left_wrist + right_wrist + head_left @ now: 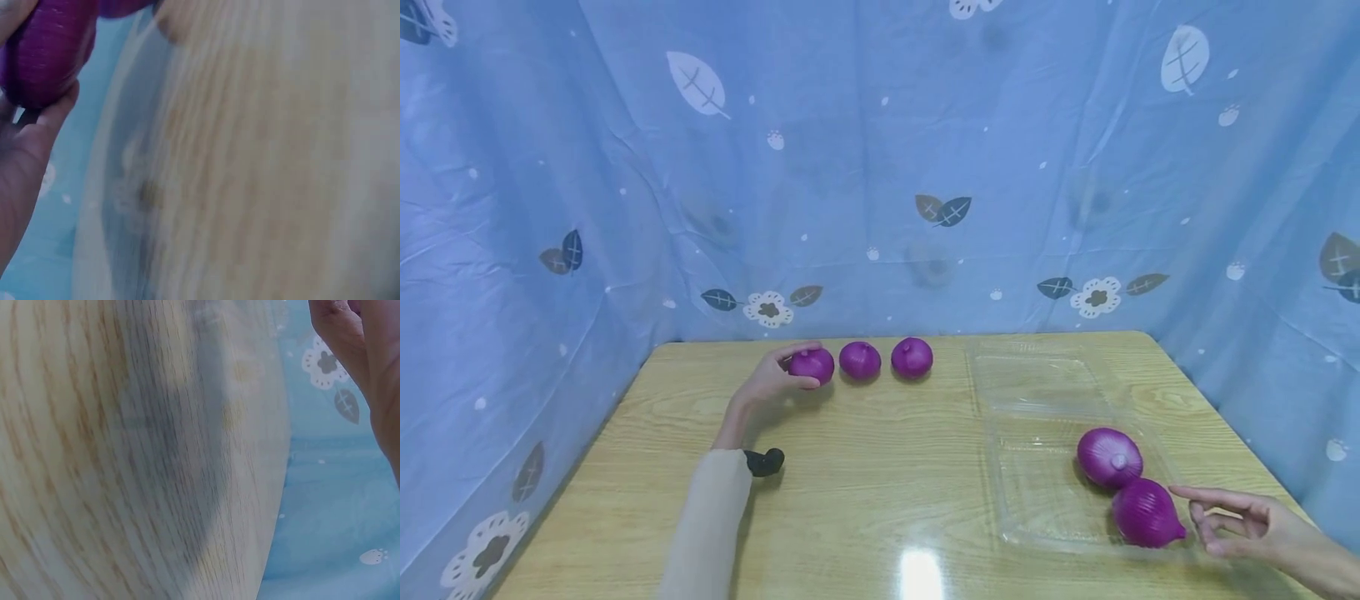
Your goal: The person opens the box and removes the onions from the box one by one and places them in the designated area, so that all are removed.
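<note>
At the back left of the table, my left hand (772, 377) holds a purple onion (812, 367), thumb on the near side and fingers over the far side. The left wrist view shows this onion (50, 53) between thumb and fingers. Two more onions, one in the middle (860, 361) and one to its right (912, 358), sit in a row beside it. A clear plastic container (1011, 537) holds two larger purple onions, one farther back (1109, 458) and one nearer (1147, 513). Beside the nearer one is my right hand (1255, 525), fingers loosely bent, holding nothing; whether its index fingertip touches the onion, I cannot tell.
The container's clear lid (1037, 379) lies folded back behind it on the wooden table (850, 492). Blue patterned curtain (865, 167) encloses the back and both sides. A black strap piece (765, 462) sticks out from the left wrist.
</note>
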A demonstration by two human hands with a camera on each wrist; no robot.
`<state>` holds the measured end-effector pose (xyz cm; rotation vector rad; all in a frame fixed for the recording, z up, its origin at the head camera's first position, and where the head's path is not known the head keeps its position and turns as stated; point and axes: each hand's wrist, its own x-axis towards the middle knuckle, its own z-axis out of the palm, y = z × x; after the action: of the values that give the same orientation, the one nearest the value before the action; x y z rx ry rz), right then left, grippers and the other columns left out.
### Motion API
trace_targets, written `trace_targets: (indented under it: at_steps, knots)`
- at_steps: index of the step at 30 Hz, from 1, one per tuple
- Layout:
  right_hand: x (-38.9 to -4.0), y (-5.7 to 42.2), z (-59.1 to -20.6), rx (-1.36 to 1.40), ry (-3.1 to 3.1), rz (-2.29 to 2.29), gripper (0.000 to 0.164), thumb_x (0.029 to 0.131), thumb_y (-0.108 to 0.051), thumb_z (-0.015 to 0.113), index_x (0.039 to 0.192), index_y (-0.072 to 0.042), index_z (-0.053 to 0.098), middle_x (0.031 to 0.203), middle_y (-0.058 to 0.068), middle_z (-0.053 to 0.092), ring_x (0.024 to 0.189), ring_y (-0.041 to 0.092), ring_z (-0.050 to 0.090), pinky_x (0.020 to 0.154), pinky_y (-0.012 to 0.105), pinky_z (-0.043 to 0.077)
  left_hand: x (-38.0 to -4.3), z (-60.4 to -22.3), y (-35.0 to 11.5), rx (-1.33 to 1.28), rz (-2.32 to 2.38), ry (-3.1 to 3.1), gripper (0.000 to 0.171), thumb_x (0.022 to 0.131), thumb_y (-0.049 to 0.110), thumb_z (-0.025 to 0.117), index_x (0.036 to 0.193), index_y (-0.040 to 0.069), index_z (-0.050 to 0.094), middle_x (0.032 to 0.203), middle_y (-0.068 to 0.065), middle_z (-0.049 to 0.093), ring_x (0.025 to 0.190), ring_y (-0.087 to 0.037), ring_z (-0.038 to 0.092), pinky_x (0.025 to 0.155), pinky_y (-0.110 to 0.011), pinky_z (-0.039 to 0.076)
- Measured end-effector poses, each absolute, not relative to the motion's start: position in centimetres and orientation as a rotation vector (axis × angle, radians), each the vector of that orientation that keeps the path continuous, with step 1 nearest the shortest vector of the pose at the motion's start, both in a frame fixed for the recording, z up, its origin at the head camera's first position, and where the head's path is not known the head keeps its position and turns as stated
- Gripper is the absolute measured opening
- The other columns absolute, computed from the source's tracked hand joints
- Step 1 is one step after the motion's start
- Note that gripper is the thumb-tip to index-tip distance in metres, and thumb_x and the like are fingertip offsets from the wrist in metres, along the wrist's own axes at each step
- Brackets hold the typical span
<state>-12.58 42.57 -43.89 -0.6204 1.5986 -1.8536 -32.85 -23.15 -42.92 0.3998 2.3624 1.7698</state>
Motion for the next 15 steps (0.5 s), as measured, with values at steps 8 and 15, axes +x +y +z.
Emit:
trace_targets:
  at_steps: [8,15]
  knots:
    - [-12.6,42.4,-43.7,-0.578,1.660,-1.815,0.059,0.095,0.015,0.038,0.141,-0.020,0.050,0.138,-0.018,0.051,0.117,0.003,0.054,0.089,0.027,0.053,-34.0,-44.3,-24.1,0.175,1.885,2.153,0.081,0.068,0.001,0.083,0.141,0.009,0.047,0.150,-0.003,0.036,0.132,-0.032,0.037,0.108,-0.044,0.036]
    - [-12.4,42.4,-43.4,-0.624,1.654,-1.831,0.059,0.093,0.019,0.038,0.142,-0.012,0.047,0.140,-0.015,0.050,0.117,0.006,0.055,0.087,0.028,0.054,-35.0,-45.2,-23.7,0.228,1.813,2.289,0.075,0.071,0.007,0.083,0.139,0.010,0.051,0.147,-0.009,0.040,0.131,-0.034,0.039,0.109,-0.046,0.034]
